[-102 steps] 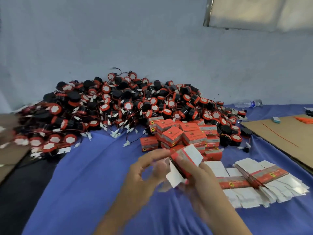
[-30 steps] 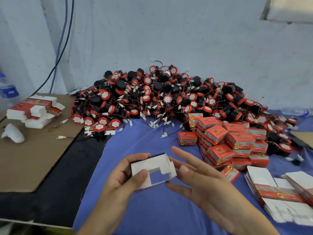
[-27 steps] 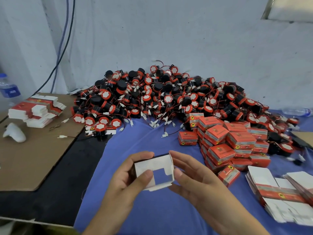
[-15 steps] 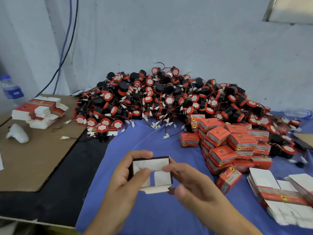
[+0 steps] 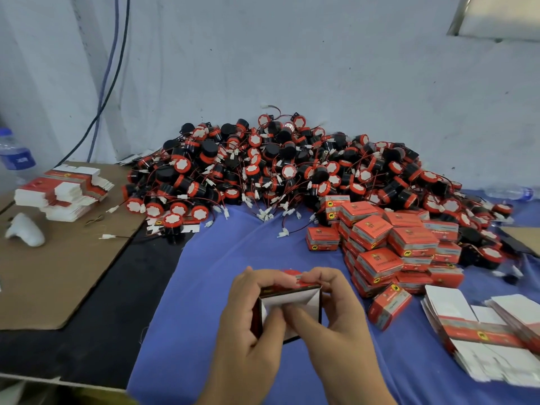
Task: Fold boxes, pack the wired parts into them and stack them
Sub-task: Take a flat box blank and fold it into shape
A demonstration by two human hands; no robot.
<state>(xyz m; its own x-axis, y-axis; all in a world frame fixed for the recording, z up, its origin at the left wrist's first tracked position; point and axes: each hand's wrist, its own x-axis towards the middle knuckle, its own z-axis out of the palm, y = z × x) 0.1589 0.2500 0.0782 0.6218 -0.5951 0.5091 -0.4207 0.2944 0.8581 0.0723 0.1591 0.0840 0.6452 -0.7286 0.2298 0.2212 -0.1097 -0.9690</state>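
A small red box [image 5: 292, 299] with a white inside is held over the blue cloth between my left hand [image 5: 248, 323] and my right hand [image 5: 333, 317]. Its open end faces me, with white flaps folded inward under both thumbs. A big heap of black and red wired parts [image 5: 292, 171] lies at the back against the wall. Closed red boxes [image 5: 388, 252] are stacked to the right of my hands. Flat unfolded box blanks [image 5: 491, 337] lie at the right front.
A brown cardboard sheet [image 5: 58, 258] on the left carries another pile of flat blanks [image 5: 61, 191] and a white object [image 5: 24, 233]. A water bottle [image 5: 16, 156] stands far left; another bottle [image 5: 511, 192] lies far right. Cables hang down the wall.
The head has turned left since the oldest frame. The flat blank has been opened into a box shape, and both hands have closed in on it, pressing the end flaps inward.
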